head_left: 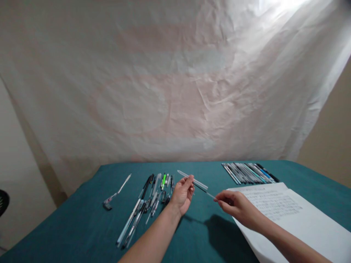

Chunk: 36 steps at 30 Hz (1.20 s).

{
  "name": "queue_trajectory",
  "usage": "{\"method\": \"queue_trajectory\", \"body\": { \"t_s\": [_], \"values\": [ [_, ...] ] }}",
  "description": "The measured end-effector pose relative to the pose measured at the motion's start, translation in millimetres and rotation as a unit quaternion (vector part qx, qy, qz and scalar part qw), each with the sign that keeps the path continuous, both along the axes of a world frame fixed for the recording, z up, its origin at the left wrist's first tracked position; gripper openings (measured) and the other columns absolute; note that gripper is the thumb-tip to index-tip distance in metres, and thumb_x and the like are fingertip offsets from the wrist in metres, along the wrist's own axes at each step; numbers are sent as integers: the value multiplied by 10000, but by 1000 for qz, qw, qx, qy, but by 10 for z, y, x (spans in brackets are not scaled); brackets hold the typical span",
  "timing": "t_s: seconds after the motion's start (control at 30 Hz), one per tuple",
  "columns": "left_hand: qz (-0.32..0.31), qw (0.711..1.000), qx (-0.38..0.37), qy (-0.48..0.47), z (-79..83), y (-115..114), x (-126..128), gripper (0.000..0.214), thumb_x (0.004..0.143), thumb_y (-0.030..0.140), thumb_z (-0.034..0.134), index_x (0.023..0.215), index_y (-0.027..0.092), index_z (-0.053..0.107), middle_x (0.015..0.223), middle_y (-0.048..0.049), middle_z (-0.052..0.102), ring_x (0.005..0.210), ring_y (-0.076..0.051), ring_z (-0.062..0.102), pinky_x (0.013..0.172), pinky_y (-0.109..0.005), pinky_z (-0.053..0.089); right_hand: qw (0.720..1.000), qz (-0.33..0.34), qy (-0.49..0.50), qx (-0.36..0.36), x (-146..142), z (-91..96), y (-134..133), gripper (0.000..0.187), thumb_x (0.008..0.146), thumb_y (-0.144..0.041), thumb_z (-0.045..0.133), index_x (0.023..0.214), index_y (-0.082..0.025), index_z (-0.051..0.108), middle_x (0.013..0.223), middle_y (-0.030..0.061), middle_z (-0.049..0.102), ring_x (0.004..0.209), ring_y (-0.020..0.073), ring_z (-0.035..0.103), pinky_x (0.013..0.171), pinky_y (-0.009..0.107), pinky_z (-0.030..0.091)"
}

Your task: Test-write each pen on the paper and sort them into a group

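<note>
My left hand (182, 196) is closed in a pinch on a clear pen barrel (201, 183), which sticks out on both sides of the fingers above the table. Just below the barrel runs a thin pen refill (211, 196), dark near my left fingers and pale toward the right. Its right end sits between the thumb and fingertips of my right hand (238, 206), which is closed. Whether my left fingers also grip the refill's dark end is hidden. Beside my left wrist lies a loose group of pens and pen parts (155, 197), with a bright green piece (163, 181) among them.
Pens in a neat row (246, 173) lie at the back right. White paper with handwriting (276, 204) lies under my right forearm. At the left are a thin white stick (124, 183) and a small dark-ended object (107, 205) on the green tablecloth (76, 219). A pale sheet (175, 91) hangs behind.
</note>
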<state>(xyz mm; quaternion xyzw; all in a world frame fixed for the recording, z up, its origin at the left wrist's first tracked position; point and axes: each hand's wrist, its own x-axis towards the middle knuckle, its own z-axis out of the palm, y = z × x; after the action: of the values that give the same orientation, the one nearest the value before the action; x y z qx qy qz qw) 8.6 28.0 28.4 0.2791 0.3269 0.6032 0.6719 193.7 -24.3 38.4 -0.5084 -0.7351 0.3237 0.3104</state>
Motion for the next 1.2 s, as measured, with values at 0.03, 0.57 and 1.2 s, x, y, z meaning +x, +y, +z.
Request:
{"method": "queue_trajectory", "body": {
  "t_s": [0.03,0.57,1.2],
  "values": [
    [-3,1000,0,-17,6,27,-29,270,571,254,775,698,120,579,626,32,547,493,-23,490,445,-112,402,1000,-1,1,-2,2,12,0,223,749,-255,464,809,-138,644,594,-7,547,534,111,455,493,205,333],
    [139,985,2,-105,-97,271,-306,122,712,184,677,738,117,579,662,8,578,476,-7,485,417,-91,388,1000,-7,-22,14,222,88,83,331,798,-400,453,856,-137,646,638,25,587,552,120,483,494,213,363],
    [69,996,-10,-53,-196,55,-36,230,650,254,727,753,107,583,632,17,558,477,-20,496,427,-97,408,993,3,-86,76,295,181,103,316,800,-431,460,755,-186,654,618,10,574,532,111,455,480,208,334]
  ]
}}
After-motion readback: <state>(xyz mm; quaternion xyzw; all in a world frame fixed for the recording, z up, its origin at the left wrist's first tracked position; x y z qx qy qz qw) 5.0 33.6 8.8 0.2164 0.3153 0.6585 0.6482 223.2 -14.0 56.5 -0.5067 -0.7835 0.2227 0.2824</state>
